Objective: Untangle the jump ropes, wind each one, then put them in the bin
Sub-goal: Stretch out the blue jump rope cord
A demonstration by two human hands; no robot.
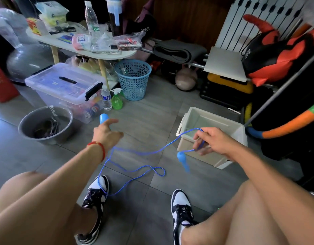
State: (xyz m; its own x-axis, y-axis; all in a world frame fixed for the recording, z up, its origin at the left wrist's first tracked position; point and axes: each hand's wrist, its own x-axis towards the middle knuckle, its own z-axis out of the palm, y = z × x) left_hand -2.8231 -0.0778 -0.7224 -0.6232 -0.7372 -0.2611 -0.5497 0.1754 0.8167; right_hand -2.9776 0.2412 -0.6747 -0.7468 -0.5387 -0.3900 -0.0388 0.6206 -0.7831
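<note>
The person sat with both legs out over the grey floor [152,121]. The left hand [107,133] held one blue handle [103,119] of the jump rope [135,169], with the fingers curled round it and the pointing finger sticking out. The right hand [211,141] pinched a loop of the blue cord, and the other blue handle [184,160] hung down just under that hand.

The cord ran between the two hands and then dropped to the floor. There it lay in loose bends near the left shoe [97,197], with one small loop out in the middle of the floor.

The white bin [239,131] stood on the floor just behind the right hand. It looked bare inside, as far as could be seen.

Only one rope showed here. It did not look knotted any more, so the untangling seemed mostly done for this rope. It was not wound up yet, because most of the cord was loose on the floor. Winding it and putting it in the bin were left to do. If there were more ropes, they were out of sight.
</note>
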